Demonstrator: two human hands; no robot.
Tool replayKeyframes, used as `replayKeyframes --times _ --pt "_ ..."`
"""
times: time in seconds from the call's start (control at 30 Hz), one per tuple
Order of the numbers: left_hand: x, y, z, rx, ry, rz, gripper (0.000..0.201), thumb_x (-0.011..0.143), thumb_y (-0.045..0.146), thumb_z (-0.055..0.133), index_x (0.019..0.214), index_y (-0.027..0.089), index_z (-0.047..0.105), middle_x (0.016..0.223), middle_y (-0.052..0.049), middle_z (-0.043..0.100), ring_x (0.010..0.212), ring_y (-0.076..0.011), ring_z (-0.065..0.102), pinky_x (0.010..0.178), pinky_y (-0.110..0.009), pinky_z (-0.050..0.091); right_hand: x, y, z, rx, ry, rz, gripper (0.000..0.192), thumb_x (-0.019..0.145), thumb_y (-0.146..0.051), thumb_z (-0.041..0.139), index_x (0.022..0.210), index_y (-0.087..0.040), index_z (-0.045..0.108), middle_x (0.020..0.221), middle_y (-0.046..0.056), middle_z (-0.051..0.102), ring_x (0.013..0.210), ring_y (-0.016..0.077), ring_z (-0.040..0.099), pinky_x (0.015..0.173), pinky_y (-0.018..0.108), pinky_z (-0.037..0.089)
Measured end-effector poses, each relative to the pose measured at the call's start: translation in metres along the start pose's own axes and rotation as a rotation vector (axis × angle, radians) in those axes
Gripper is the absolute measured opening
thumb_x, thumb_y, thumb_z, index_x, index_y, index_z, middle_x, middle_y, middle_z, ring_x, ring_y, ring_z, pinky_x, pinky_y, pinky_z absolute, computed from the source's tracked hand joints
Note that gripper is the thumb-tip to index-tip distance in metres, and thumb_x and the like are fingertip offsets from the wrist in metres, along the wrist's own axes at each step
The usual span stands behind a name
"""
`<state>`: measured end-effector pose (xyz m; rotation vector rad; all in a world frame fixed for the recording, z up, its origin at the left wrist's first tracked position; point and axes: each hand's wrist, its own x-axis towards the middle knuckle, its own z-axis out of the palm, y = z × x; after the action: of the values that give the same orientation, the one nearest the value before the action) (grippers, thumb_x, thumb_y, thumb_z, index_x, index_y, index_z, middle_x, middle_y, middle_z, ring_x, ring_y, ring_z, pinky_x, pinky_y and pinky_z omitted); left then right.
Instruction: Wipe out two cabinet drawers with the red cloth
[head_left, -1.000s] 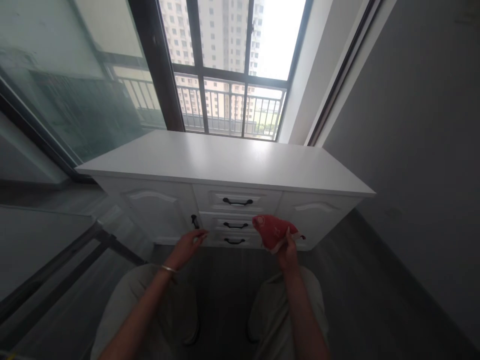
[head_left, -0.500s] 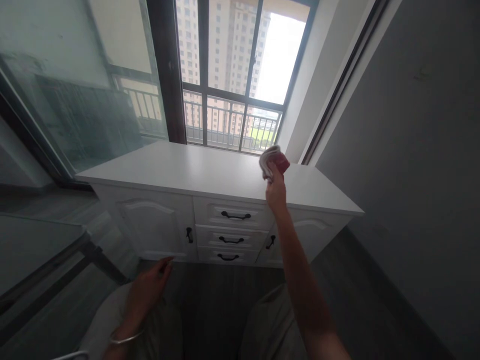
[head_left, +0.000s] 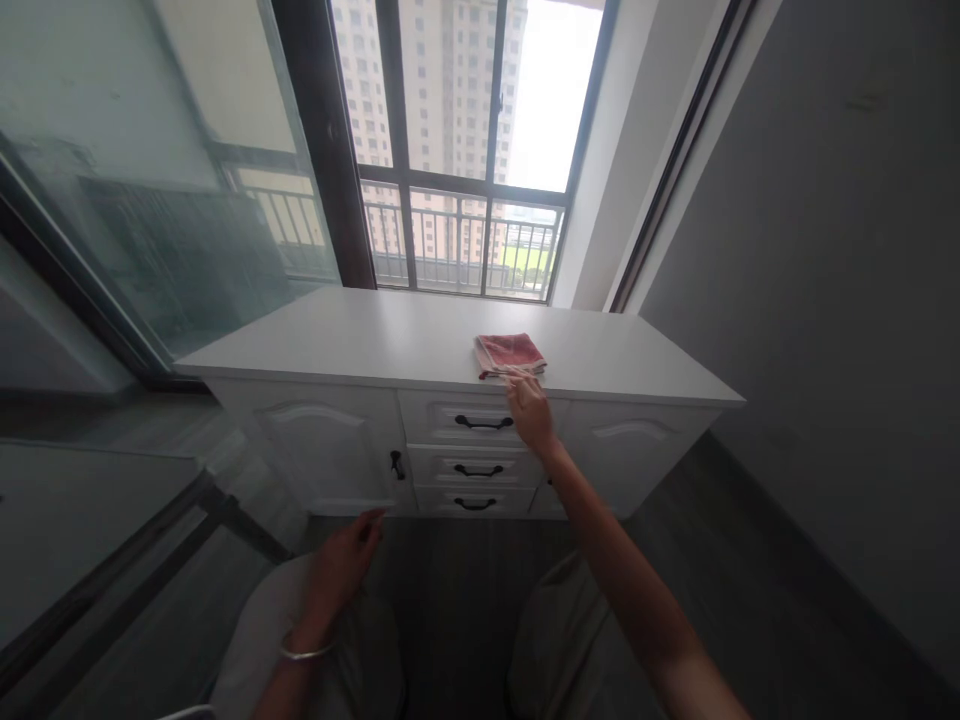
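A folded red and white cloth (head_left: 511, 352) lies on the white cabinet top (head_left: 420, 345), close to its front edge. My right hand (head_left: 531, 408) is at the cloth's near edge, its fingers bent together on the cloth's rim; the fingertips are partly hidden. Below that hand is the top drawer with its black handle (head_left: 472, 422). My left hand (head_left: 349, 555) hangs low in front of the cabinet, above my knee. It holds nothing, its fingers loosely bent and apart, with a bangle (head_left: 306, 652) on the wrist.
The cabinet has several drawers in the middle and a door (head_left: 322, 440) on each side. Behind it are a window (head_left: 457, 185) and a glass sliding panel (head_left: 172, 170). A glass-topped table (head_left: 97, 510) stands at the left, and a grey wall (head_left: 810, 250) at the right.
My right hand has brought the cloth down and leftward from above the cabinet top. The cloth now lies flat, red side up. The view has shifted slightly; my left hand keeps much the same pose.
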<state>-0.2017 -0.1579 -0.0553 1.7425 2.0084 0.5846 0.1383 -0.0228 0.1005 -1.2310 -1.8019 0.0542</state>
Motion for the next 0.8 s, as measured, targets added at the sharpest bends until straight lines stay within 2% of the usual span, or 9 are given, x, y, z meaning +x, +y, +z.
replayKeyframes --times 0.07,0.13,0.2,0.27,0.33,0.43,0.53,0.7,0.8 --pt "-0.001 0.003 0.002 -0.077 0.008 0.018 0.041 0.097 0.042 0.047 0.127 0.028 0.071 0.095 -0.004 0.081 0.093 -0.0237 0.076 0.078 -0.030 0.052 -0.054 0.001 -0.016 0.094 0.090 0.103 0.051 0.106 -0.049 0.033 0.086 -0.021 0.070 0.092 0.010 0.074 0.093 0.0225 0.067 0.088 0.034 0.048" --pt "-0.001 0.005 0.003 -0.188 0.023 0.065 0.044 0.096 0.046 0.045 0.126 0.026 0.071 0.092 -0.004 0.081 0.092 -0.0235 0.076 0.082 -0.031 0.054 -0.110 0.013 -0.032 0.092 0.100 0.300 0.052 0.102 -0.055 0.039 0.063 -0.023 0.054 0.059 0.001 0.058 0.058 0.0164 0.053 0.064 0.029 0.041" --pt "0.001 0.007 0.003 -0.287 0.071 0.095 0.049 0.095 0.053 0.044 0.123 0.023 0.071 0.092 -0.005 0.081 0.093 -0.0236 0.076 0.087 -0.034 0.054 -0.155 0.031 -0.043 0.009 0.172 0.488 0.055 0.097 -0.062 0.040 0.057 -0.025 0.042 0.049 -0.003 0.041 0.050 0.0142 0.039 0.056 0.029 0.030" --pt "0.009 0.009 -0.001 -0.340 0.084 0.102 0.053 0.094 0.057 0.043 0.121 0.021 0.071 0.091 -0.007 0.080 0.093 -0.0239 0.076 0.089 -0.035 0.054 -0.183 0.050 -0.046 -0.079 0.188 0.623 0.056 0.092 -0.068 0.038 0.055 -0.026 0.039 0.050 -0.002 0.038 0.051 0.0145 0.036 0.056 0.030 0.026" --pt "0.022 0.009 -0.009 -0.338 0.024 0.119 0.053 0.091 0.059 0.046 0.118 0.020 0.072 0.091 -0.007 0.080 0.094 -0.0243 0.075 0.090 -0.036 0.053 -0.194 0.063 -0.043 -0.133 0.134 0.686 0.058 0.090 -0.071 0.035 0.055 -0.026 0.040 0.051 -0.001 0.039 0.052 0.0153 0.036 0.057 0.031 0.023" --pt "0.047 0.004 -0.024 -0.291 -0.122 0.133 0.051 0.085 0.058 0.049 0.110 0.020 0.073 0.091 -0.008 0.080 0.085 -0.0240 0.074 0.084 -0.035 0.054 -0.193 0.072 -0.035 -0.130 0.048 0.668 0.057 0.087 -0.073 0.035 0.056 -0.025 0.041 0.055 0.001 0.041 0.054 0.0158 0.035 0.059 0.032 0.021" --pt "0.068 -0.004 -0.031 -0.244 -0.115 0.069 0.051 0.083 0.056 0.046 0.108 0.018 0.070 0.091 -0.009 0.079 0.073 -0.0219 0.071 0.077 -0.034 0.054 -0.190 0.079 -0.030 -0.054 0.033 0.685 0.058 0.083 -0.076 0.038 0.054 -0.026 0.033 0.054 0.000 0.035 0.055 0.0151 0.033 0.059 0.032 0.022" --pt "0.075 -0.009 -0.019 -0.217 -0.133 0.007 0.045 0.082 0.058 0.046 0.090 0.019 0.068 0.076 -0.008 0.076 0.062 -0.0201 0.066 0.069 -0.032 0.050 -0.191 0.100 -0.026 0.182 -0.034 0.868 0.056 0.071 -0.075 0.053 0.051 -0.027 0.033 0.051 -0.002 0.033 0.053 0.0136 0.032 0.054 0.030 0.025" --pt "0.073 -0.006 -0.011 -0.177 -0.127 0.004 0.041 0.083 0.056 0.046 0.076 0.021 0.065 0.071 -0.006 0.072 0.066 -0.0199 0.064 0.070 -0.030 0.047 -0.190 0.106 -0.018 0.270 -0.070 0.885 0.053 0.064 -0.071 0.062 0.050 -0.026 0.037 0.049 -0.003 0.035 0.052 0.0132 0.033 0.053 0.029 0.028"
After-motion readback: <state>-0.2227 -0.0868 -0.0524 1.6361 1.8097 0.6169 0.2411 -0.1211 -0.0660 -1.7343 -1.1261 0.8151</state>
